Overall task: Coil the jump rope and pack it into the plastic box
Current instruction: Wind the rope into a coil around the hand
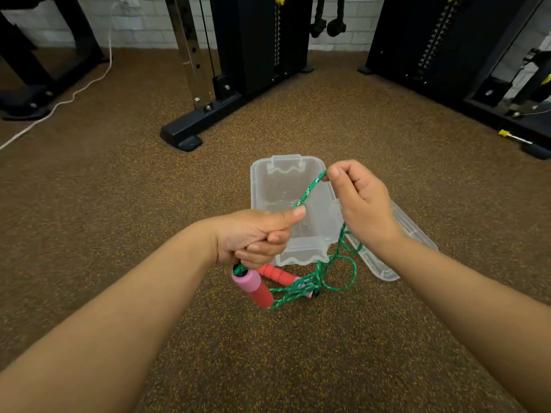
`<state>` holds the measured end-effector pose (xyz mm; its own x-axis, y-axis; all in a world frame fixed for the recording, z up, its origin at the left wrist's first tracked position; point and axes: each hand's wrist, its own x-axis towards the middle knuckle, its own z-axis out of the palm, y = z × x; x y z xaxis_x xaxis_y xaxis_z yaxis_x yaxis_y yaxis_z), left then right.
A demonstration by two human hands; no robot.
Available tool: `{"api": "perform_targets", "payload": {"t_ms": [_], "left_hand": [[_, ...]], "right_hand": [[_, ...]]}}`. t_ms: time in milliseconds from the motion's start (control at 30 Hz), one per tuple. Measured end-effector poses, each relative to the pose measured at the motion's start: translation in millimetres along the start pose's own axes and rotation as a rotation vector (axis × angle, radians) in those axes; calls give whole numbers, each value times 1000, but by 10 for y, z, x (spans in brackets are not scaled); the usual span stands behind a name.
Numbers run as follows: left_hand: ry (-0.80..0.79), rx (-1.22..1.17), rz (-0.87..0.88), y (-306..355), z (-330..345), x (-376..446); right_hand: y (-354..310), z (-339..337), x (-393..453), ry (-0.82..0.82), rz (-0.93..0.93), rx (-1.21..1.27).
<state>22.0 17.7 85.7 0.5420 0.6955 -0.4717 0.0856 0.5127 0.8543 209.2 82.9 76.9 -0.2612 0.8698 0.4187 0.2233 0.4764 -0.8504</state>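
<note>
Left hand (253,236) grips green rope (310,186), right hand (360,201) pinches it above clear box (262,186)

lid (387,263): part behind right forearm | rope (310,189): hidden inside left hand (253,236)

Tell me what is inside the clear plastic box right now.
Nothing of the jump rope lies inside the plastic box; its visible floor looks bare. The green rope only crosses above it, stretched between the left hand and right hand, which cover part of the inside.
</note>
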Motion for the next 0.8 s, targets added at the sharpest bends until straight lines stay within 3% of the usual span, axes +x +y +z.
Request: {"api": "perform_targets", "payload": {"t_ms": [133,300,367,600,700,800], "left_hand": [[-40,1,2,66,75,-20],[338,-280,221,140,57,-14],[404,-386,298,139,9,-13],[333,-631,361,138,-129,-32],[368,-637,325,102,-155,-26],[451,-495,235,92,-161,-11]], "right_hand": [[169,136,-83,-84,145,-39],[404,325,-628,-483,296,-153],[353,369,-720,-566,241,-222],[126,367,-784,-707,17,-334],[-37,315,-719,-705,-101,-318],[-219,230,-576,-632,-184,-253]]}}
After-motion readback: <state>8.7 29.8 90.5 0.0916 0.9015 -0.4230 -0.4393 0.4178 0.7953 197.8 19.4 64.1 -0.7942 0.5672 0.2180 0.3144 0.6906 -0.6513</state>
